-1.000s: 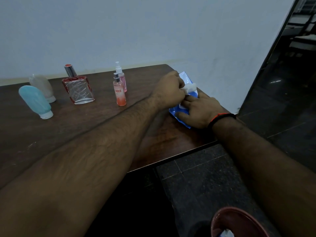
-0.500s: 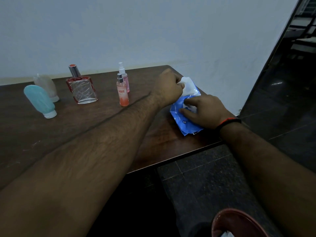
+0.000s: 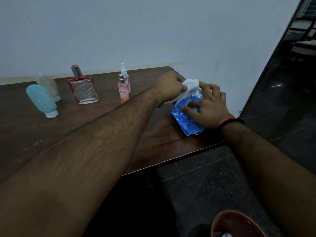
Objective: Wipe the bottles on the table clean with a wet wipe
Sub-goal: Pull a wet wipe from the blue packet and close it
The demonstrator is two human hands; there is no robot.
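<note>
My arms bare, hairy, no sleeves. Black-and-orange band (image 3: 230, 120) on my right wrist, at 3 o'clock.

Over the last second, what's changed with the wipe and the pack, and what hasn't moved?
The left hand has drawn the white wet wipe further up out of the blue wipe pack; a second ago only a small tuft showed. The right hand still presses the pack down, fingers now spread wider. The five bottles, like the red-edged perfume bottle, stayed put on the table.
</note>
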